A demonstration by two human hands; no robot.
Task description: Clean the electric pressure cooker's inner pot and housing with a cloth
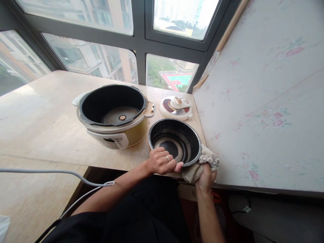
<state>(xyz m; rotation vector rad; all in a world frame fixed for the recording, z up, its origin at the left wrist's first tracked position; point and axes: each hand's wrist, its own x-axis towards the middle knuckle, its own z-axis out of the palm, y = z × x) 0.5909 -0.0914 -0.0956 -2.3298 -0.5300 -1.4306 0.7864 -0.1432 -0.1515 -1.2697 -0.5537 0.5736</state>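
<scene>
A dark inner pot (191,138) with a worn, greyish bottom stands tilted towards me at the front of the counter. The fingers of my left hand (163,161) are closed over its near rim. In my right hand (206,179) is a bunched beige cloth (191,172), pressed against the pot's outer right side. To the left is the pressure cooker body (136,133), lidless, with a round metal plate at its bottom. Behind the inner pot lies the white and brown cooker lid (174,107). The inner pot's far outer side is hidden.
The pale counter (37,125) ends at a front edge close to my body. Windows with dark frames (140,60) rise behind it, and a flower-patterned wall (253,101) bounds the right. A grey cable (58,171) crosses the lower left near my forearm.
</scene>
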